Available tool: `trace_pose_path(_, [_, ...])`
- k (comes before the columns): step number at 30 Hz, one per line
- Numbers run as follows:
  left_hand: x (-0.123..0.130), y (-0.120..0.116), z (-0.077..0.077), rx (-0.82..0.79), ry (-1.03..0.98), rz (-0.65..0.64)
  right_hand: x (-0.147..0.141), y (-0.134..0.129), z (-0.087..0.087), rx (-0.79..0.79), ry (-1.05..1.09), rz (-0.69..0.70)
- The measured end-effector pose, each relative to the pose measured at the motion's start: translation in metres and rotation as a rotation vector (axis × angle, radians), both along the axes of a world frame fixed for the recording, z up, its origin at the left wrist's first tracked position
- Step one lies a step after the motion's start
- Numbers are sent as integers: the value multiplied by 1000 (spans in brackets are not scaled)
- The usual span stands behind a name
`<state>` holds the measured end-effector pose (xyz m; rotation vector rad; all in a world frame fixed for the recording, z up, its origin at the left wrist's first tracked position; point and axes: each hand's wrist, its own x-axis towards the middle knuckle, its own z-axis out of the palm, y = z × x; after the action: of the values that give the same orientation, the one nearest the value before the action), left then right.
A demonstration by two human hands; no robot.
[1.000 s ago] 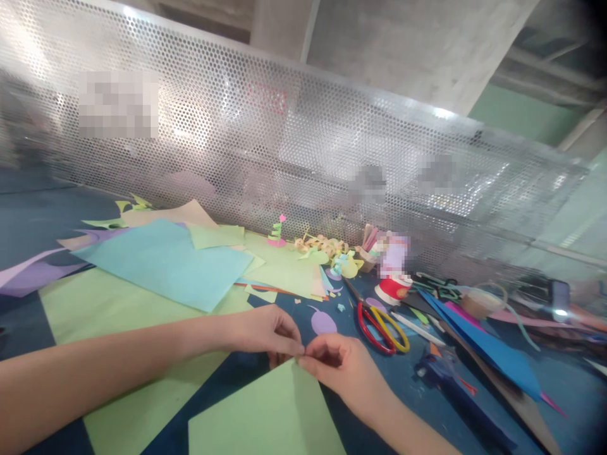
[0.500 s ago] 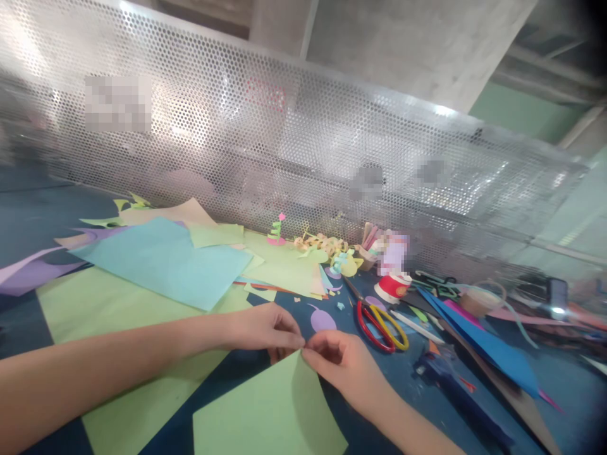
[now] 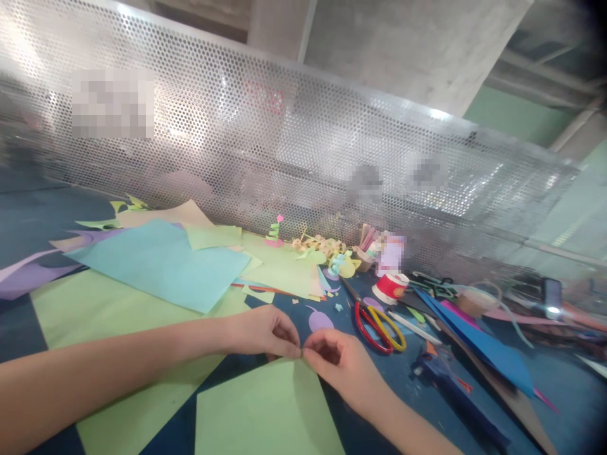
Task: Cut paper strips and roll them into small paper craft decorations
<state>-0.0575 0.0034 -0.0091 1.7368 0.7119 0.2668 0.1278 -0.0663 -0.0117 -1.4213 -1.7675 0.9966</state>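
A light green paper sheet (image 3: 265, 411) is pinched at its top corner between both hands. My left hand (image 3: 265, 332) holds the corner between thumb and fingers, coming from the left. Touching close beside it, my right hand (image 3: 334, 360) pinches the same corner. The sheet hangs down toward the bottom edge of the view. Just above the hands lies a purple paper oval (image 3: 320, 319) on the dark blue table. Scissors with a red and a yellow handle (image 3: 380, 327) lie right of the oval.
Blue paper (image 3: 156, 262) and a larger green sheet (image 3: 133, 404) lie at left. A red and white cup (image 3: 391, 287), a dark blue glue gun (image 3: 455, 392) and blue strips (image 3: 493, 347) lie at right. A perforated metal screen (image 3: 227, 139) stands behind.
The held corner has dropped slightly and the sheet looks flatter, with its left part higher. Both hands keep their pinch. The whole view has shifted a little.
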Motion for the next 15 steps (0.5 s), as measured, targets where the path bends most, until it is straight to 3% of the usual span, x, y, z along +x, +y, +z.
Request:
trace_pose_path(8, [-1,0,0,136,40,2,5,4,-3,41,-28,-38])
trace_pose_path(15, [-1,1,0,130,28,-5,6,4,-3,29,-13,-39])
